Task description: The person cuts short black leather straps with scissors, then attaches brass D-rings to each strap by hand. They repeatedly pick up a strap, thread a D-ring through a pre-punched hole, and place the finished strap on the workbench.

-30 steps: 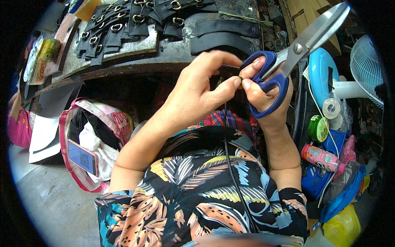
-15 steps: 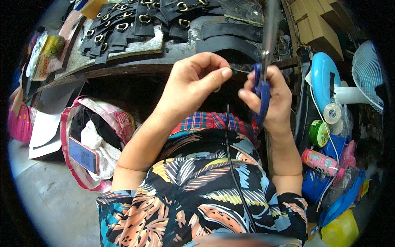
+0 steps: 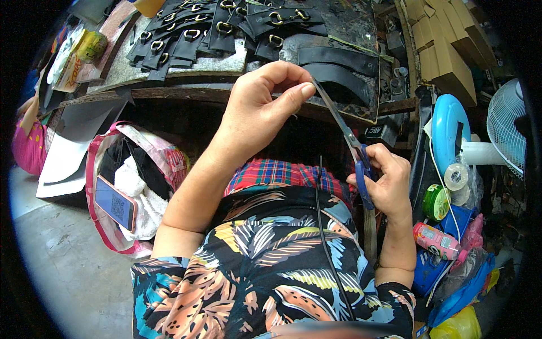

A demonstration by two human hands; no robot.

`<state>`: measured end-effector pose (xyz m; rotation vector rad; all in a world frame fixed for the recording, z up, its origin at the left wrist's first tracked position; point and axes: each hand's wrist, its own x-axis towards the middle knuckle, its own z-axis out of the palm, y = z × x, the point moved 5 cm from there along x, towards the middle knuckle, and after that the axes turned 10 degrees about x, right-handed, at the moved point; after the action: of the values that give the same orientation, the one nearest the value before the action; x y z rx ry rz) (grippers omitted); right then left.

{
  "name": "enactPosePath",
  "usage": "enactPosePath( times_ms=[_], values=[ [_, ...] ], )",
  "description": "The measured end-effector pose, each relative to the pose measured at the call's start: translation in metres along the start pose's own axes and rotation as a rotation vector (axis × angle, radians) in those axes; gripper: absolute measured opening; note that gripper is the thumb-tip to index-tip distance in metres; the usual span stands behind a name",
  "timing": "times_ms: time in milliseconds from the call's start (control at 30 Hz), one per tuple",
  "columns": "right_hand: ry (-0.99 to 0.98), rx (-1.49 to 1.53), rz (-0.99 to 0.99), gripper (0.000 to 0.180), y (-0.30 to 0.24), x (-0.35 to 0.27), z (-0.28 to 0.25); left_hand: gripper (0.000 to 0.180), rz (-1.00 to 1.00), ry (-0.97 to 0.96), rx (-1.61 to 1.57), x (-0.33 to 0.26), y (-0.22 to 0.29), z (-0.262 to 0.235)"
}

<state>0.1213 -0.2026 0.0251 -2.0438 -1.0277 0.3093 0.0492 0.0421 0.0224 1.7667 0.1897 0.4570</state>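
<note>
My left hand (image 3: 264,104) is raised in front of the bench, thumb and forefinger pressed together. Whatever it pinches is too small to make out. My right hand (image 3: 388,179) grips a pair of scissors (image 3: 345,129) by dark blue handles. Their long metal blades look nearly closed and slant up and left, the tips close by my left fingertips. Beyond my hands, black straps with metal rings (image 3: 192,35) lie overlapping on the bench. Two broad, curved black strips (image 3: 337,56) rest to their right.
The bench's front edge (image 3: 180,91) runs behind my hands. A bag (image 3: 90,209) holding a phone (image 3: 115,203) and a white cloth (image 3: 138,195) stands at left. On the right are cardboard boxes (image 3: 446,51), a fan (image 3: 505,133), a pink bottle (image 3: 436,241) and a green tub (image 3: 436,202).
The scissors have swung from upright to slanting left, bringing their tips to my left fingertips. My right hand has moved lower and slightly right. The view has shifted a little.
</note>
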Motion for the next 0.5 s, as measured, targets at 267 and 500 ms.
enactPosePath(
  times_ms=[267,500],
  values=[
    [-0.003,-0.079,-0.093,0.048,-0.0019,-0.0015,-0.0034,0.021,-0.124,-0.094,-0.145,0.0020,-0.0031,-0.0010],
    [-0.098,0.012,-0.105,0.043,0.0005,0.0013,-0.0068,0.022,-0.133,-0.092,-0.225,0.0035,-0.0049,0.0031]
  ],
)
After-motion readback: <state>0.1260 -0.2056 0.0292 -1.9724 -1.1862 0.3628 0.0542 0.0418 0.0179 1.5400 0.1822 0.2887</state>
